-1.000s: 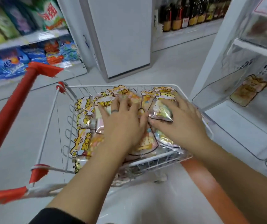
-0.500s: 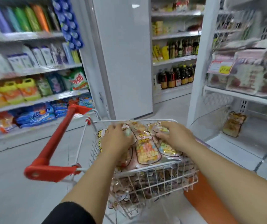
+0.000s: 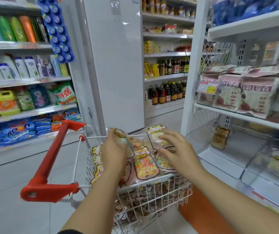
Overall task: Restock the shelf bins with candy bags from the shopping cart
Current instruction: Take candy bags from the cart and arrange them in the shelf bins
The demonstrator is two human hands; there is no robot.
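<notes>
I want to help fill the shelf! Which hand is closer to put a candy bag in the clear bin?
The right hand. It touches the candy bags on the side next to the clear bin. The left hand would probably have to reach across the cart.

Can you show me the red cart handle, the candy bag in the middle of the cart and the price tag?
red cart handle (image 3: 52,154): head view, middle of the long red bar.
candy bag (image 3: 145,166): head view, its colourful printed front.
price tag (image 3: 207,87): head view, centre of the tag on the right-hand shelf.
</notes>
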